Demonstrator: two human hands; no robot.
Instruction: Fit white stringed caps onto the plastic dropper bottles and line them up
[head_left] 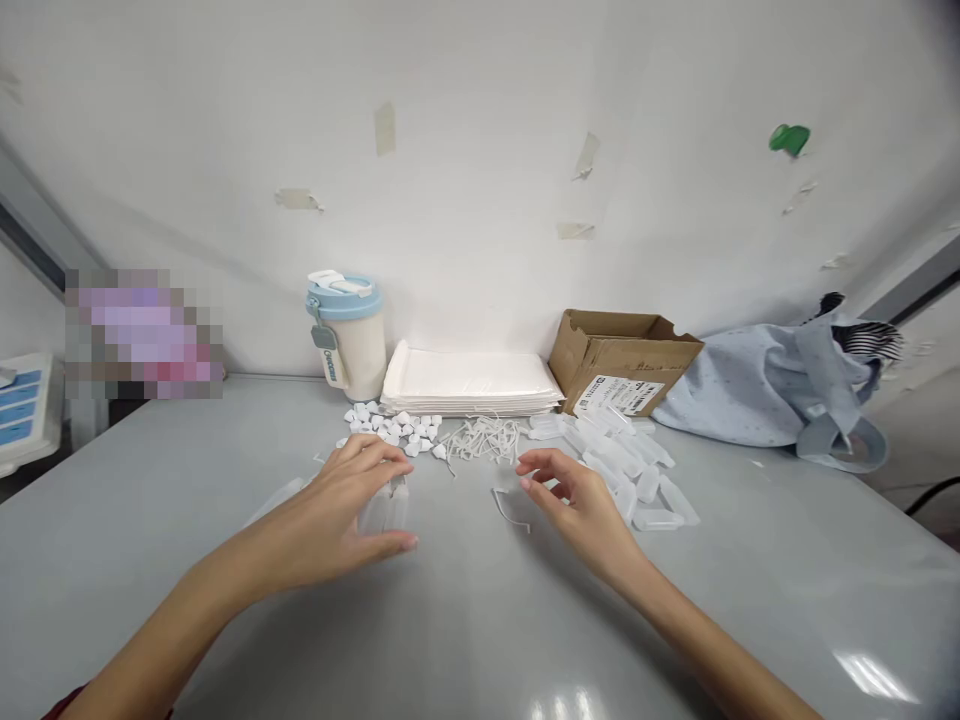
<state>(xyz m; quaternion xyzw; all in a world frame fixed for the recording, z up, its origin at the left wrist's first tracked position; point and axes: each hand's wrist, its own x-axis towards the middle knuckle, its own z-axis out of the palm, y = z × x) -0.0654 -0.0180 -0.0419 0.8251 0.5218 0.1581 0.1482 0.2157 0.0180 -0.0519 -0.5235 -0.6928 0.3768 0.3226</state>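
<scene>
My left hand [351, 505] is over the grey table with thumb and fingers spread wide apart. Between them, partly hidden by the hand, are translucent plastic bottles or tubes [395, 508]; I cannot tell whether the fingers touch them. My right hand [574, 495] is bent, with a small gap between thumb and fingertips and nothing visible in it. Just left of its fingertips lies one thin, curved white strip [511, 512]. Behind the hands are a pile of similar strips [484, 438] and a heap of small white caps [396, 428]. Several loose translucent bottles [619, 455] lie beyond my right hand.
A stack of white envelopes or flat packs [472, 380] rests against the wall, between a cream cup with blue lid [352, 340] and an open cardboard box [626, 360]. A light-blue cloth bag [742, 385] lies at right. A white case with blue panels [26, 410] is far left.
</scene>
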